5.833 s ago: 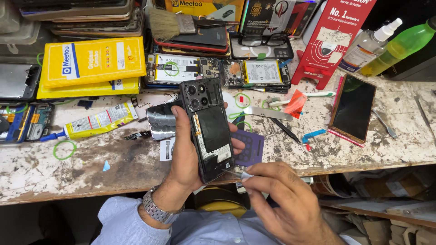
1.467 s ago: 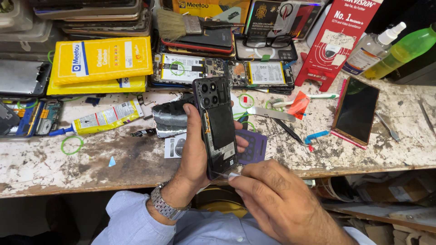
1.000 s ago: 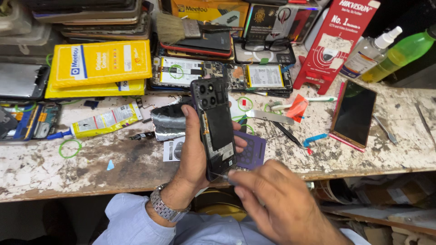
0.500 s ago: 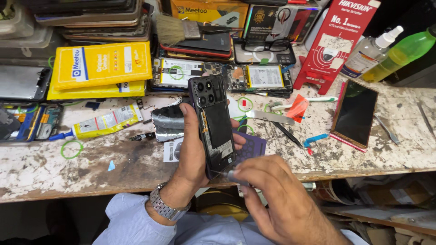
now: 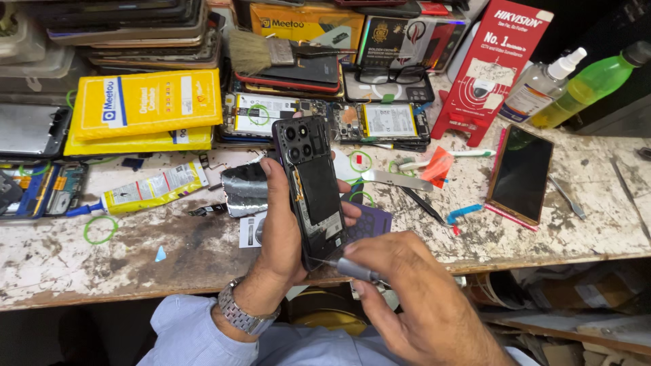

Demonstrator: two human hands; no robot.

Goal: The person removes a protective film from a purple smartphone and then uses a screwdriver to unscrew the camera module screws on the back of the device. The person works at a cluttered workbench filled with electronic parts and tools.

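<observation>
My left hand (image 5: 281, 230) grips an opened black phone (image 5: 313, 183), back cover off, camera cluster at the top, held upright above the worn white workbench (image 5: 135, 251). My right hand (image 5: 417, 298) holds a small grey-handled screwdriver (image 5: 352, 269), its thin tip touching the phone's lower edge. A metal watch (image 5: 239, 315) is on my left wrist.
On the bench: yellow boxes (image 5: 146, 108), a glue tube (image 5: 146, 192), opened phones (image 5: 325, 116), a brush (image 5: 261, 53), a dark phone screen (image 5: 521, 174), a red card stand (image 5: 491, 68), a spray bottle (image 5: 546, 85), a green bottle (image 5: 590, 85), tweezers (image 5: 393, 179), green rubber bands (image 5: 100, 230).
My right hand has shifted slightly along the phone's lower edge with the screwdriver. The left hand keeps the phone in nearly the same spot.
</observation>
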